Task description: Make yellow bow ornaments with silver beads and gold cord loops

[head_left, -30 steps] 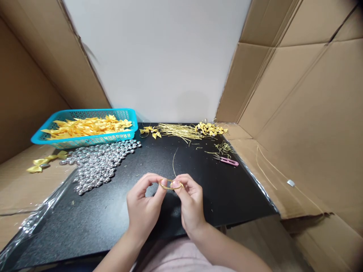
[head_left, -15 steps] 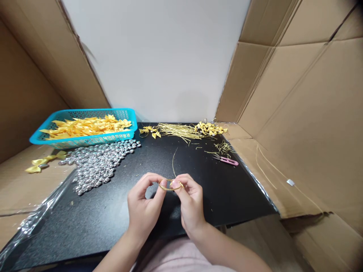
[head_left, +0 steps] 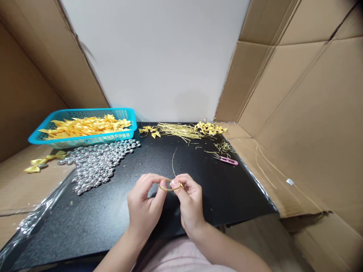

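Note:
Above the front part of the black table, both hands pinch a loop of thin gold cord [head_left: 168, 189]. My left hand [head_left: 146, 202] closes thumb and forefinger on the loop's left side. On its right side, my right hand [head_left: 190, 200] grips the cord between thumb and fingers. A loose cord end sticks up and away beyond the right fingertips. A small gold bit shows by the right forefinger; the fingers hide most of it, so its kind is unclear.
A blue basket [head_left: 131, 130] of yellow ribbon bows stands back left, with many silver beads [head_left: 96, 166] before it. Cut gold cords [head_left: 178, 130] and finished-looking bow pieces [head_left: 210, 128] lie at the back. Pink thread snips [head_left: 229, 161] lie right, near cord scraps [head_left: 223, 147]. Cardboard walls flank the table [head_left: 232, 196].
Almost nothing differs: both hands keep their pinch on the gold cord loop, with only a slight shift of the fingers. The view has moved a tiny bit.

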Demonstrator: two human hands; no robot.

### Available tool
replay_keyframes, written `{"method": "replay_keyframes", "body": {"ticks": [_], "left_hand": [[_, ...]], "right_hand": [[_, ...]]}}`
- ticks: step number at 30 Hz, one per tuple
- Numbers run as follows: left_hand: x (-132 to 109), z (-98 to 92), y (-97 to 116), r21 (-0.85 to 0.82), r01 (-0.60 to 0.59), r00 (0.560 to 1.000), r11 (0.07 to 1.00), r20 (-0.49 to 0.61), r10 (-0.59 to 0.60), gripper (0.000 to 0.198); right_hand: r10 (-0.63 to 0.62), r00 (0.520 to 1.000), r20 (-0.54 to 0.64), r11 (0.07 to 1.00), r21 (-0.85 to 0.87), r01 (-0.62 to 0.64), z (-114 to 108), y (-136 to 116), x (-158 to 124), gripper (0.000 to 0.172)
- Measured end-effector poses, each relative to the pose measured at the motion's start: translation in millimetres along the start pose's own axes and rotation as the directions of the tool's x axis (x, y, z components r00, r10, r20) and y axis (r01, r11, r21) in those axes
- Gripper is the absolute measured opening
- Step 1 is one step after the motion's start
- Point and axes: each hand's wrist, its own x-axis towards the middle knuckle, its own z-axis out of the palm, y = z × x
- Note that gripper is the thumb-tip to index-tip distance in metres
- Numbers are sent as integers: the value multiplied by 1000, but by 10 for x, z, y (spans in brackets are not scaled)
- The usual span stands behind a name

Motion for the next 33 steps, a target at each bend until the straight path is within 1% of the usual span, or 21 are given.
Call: {"method": "replay_keyframes", "body": {"ticks": [5, 8, 10, 15, 17, 20, 22, 24, 26, 30, 33], "left_hand": [[9, -1, 13, 31, -23, 1000, 999, 1, 23, 15], [18, 4, 25, 53, -26, 1000, 998, -1, 26, 16], [17, 8, 24, 66, -29, 1000, 997, 2, 29, 16], [17, 10, 8, 95, -43, 999, 995, 29, 40, 18], [39, 6, 20, 102, -49, 996, 994, 76, 41, 18], [119, 3, 67, 93, -80, 979, 992, 192, 61, 18], [196, 7, 102, 88, -133, 957, 987, 270, 104, 17], [272, 18, 122, 103, -192, 932, 976, 330, 148, 13], [331, 38, 120, 126, -237, 908, 963, 382, 173, 9], [399, 89, 37, 148, -291, 865, 945, 462, 194, 10], [459, 130, -93, 154, -325, 852, 933, 477, 218, 12]], "right_hand": [[-5, 1000, 19, 1000, -10, 5, -2, 5, -13, 10], [-10, 1000, 1, 999, -34, 10, 3, -5, -12, 9], [-8, 1000, -6, 999, -46, 8, 6, -10, -7, 9], [-9, 1000, 22, 996, -87, 11, -16, -20, 0, 13], [-12, 1000, 20, 992, -126, 14, -51, -54, 5, 14], [-28, 999, 44, 982, -186, 36, -141, -169, 40, 16], [-4, 995, 98, 975, -220, 26, -221, -274, 89, 17], [49, 986, 161, 965, -264, -5, -303, -376, 155, 19], [80, 979, 189, 950, -313, -17, -376, -449, 225, 21], [154, 962, 227, 905, -424, -45, -469, -471, 376, 26], [146, 952, 269, 866, -501, 9, -479, -404, 542, 25]]}}
